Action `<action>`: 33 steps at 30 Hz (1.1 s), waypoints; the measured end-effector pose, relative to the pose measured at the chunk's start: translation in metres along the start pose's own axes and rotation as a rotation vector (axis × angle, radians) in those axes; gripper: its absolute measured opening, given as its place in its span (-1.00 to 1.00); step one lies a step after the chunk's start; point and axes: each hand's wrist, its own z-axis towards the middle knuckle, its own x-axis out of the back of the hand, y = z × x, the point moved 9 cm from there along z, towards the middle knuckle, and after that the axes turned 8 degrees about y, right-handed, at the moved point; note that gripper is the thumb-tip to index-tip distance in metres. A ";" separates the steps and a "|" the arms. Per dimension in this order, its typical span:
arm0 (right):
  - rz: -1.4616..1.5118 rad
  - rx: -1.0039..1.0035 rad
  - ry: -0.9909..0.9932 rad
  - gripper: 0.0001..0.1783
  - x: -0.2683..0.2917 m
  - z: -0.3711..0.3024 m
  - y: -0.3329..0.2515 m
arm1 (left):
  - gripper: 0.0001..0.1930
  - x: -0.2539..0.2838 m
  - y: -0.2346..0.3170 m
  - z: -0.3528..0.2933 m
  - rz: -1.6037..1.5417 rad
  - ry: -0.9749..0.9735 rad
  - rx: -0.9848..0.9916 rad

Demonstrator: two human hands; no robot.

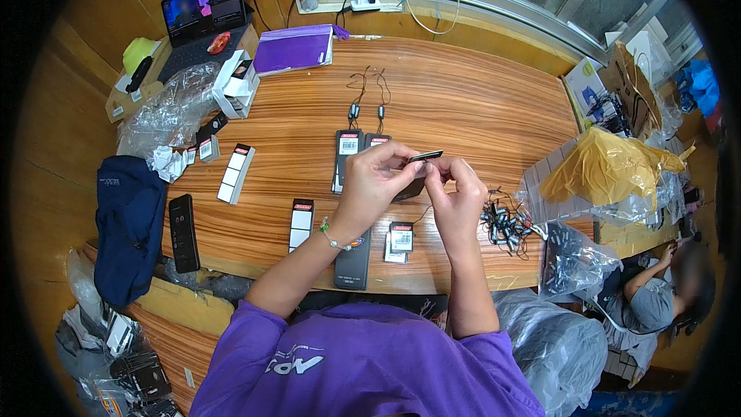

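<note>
- Your left hand (376,177) and right hand (457,189) meet above the near-centre of the wooden table (463,100), raised off the surface. Both are pinched closed on 1 small flat black packet (424,157); its top edge shows between the fingertips, tilted, and the rest is hidden behind the fingers.
- Grip detail unclear: you cannot tell from this view whether something is being slid into the packet or only held against it.
- Risk 1: the hold is fingertip-only and in mid-air. A slip would likely drop the packet onto the black boxes (353,156) just beyond your hands, or toward the table's near edge and your lap.
- Risk 2: the pile of small corded parts (505,222) lies just beside your right wrist. A sideways move of that forearm could snag the cords and drag the pile toward the edge.
- Risk 3: the small labelled box (400,238) sits between your forearms, near the front edge. Lowering your elbows could nudge it off.
- Risk 4: the 2 corded pieces (367,100) lie beyond the boxes; a long reach over them could tangle their cords.
- Risk 5: the black phone (183,232) rests at the left front corner, close to the edge, well apart from both hands; low concern.
</note>
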 end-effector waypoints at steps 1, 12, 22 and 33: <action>0.015 -0.014 0.000 -0.95 0.000 0.000 0.001 | -0.92 0.000 0.000 0.000 -0.012 0.001 0.004; 0.035 -0.023 0.014 -0.94 0.000 0.000 -0.001 | -0.89 0.001 0.016 -0.003 0.129 0.011 -0.107; 0.695 -0.644 -0.108 -0.95 -0.016 -0.022 0.053 | -0.85 -0.012 0.050 -0.020 0.439 -0.036 -0.561; 0.624 -0.531 -0.102 -0.96 -0.011 -0.019 0.037 | -0.92 -0.003 0.001 -0.012 -0.131 0.039 -0.039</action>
